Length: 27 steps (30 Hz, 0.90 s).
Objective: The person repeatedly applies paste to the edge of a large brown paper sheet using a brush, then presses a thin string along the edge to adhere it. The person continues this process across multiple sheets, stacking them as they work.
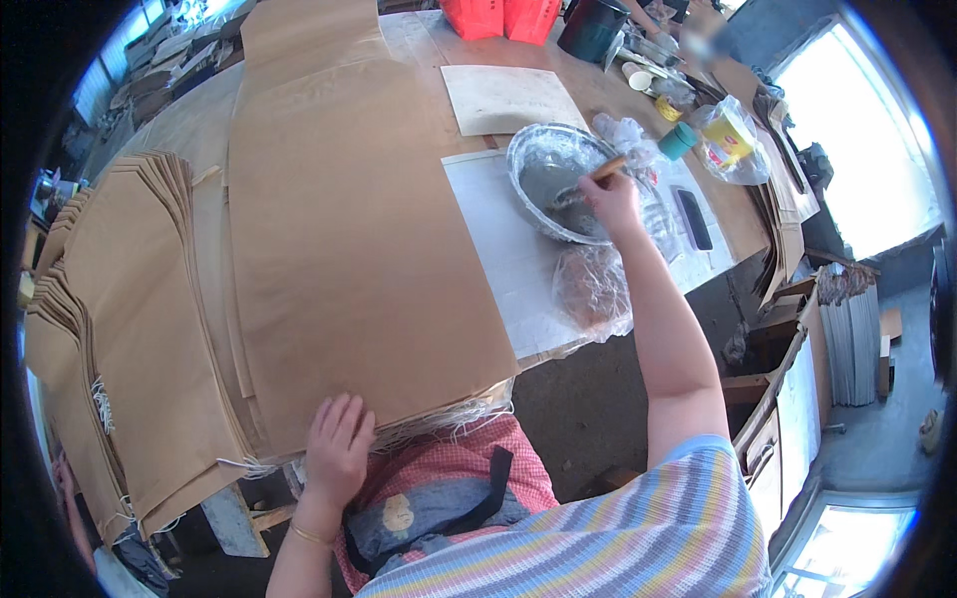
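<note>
Brown paper sheets (pixel 349 229) lie stacked in the middle of the workbench (pixel 618 100), the top sheet reaching from the far end down to the near edge in front of the person. The left hand (pixel 337 448) rests flat on the near edge of that top sheet, fingers open and spread, palm down, gripping nothing. White string ends (pixel 449 421) stick out from under the near edge of the stack, just beside that hand. The right hand (pixel 612 199) reaches forward over a shallow bowl (pixel 550 164) lined with clear plastic film, and its fingers are closed around the wooden handle of a brush (pixel 590 181). The brush's head dips into the grey paste in the bowl. The bowl sits on a white board (pixel 508 259) to the right of the paper stack, and a crumpled clear plastic bag (pixel 593 289) lies on the same board, nearer the person. To the left, a fanned pile of folded brown paper bags (pixel 120 329) leans along the bench side, with strings hanging from its lower edge. Beyond the bowl stand a dark bucket (pixel 593 28), a teal-capped jar (pixel 678 142) and a yellow packet in plastic (pixel 730 140). The person wears a striped sleeve (pixel 638 538) and a checked apron (pixel 449 478).
</note>
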Available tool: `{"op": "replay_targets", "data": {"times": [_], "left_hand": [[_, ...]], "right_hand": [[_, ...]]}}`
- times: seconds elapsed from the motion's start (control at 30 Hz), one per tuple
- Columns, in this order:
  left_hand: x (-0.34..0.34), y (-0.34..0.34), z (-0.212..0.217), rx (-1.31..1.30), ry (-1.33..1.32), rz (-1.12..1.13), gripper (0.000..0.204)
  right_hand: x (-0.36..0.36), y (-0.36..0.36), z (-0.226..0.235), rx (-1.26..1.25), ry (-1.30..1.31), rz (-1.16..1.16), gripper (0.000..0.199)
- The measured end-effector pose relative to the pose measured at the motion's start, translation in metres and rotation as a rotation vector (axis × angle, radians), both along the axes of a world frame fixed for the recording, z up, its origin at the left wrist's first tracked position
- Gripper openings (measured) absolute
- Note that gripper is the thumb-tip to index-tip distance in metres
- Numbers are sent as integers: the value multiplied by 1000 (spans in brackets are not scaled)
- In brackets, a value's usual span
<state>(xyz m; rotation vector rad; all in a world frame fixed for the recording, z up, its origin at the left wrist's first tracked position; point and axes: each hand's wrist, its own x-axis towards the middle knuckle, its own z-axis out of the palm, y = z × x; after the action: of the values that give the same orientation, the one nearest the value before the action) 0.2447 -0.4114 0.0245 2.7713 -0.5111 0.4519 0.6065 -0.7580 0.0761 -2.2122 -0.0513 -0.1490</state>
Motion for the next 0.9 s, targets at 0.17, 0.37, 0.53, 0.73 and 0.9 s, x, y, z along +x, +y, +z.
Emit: {"op": "replay_targets", "data": {"times": [0.17, 0.37, 0.53, 0.73, 0.9], "left_hand": [[-50, -8, -13, -31, 722, 105, 26], [-61, 17, -142, 182, 471, 322, 30], [-60, 16, -91, 121, 382, 162, 27], [-79, 12, -43, -387, 270, 166, 17], [-89, 18, 19, -261, 394, 348, 10]], "right_hand": [[9, -8, 9, 71, -108, -18, 26], [-6, -23, 6, -30, -8, -39, 30], [-37, -10, 58, -160, -62, -194, 30], [-161, 56, 53, 719, -213, 158, 14], [-253, 161, 26, 313, 42, 701, 14]]}}
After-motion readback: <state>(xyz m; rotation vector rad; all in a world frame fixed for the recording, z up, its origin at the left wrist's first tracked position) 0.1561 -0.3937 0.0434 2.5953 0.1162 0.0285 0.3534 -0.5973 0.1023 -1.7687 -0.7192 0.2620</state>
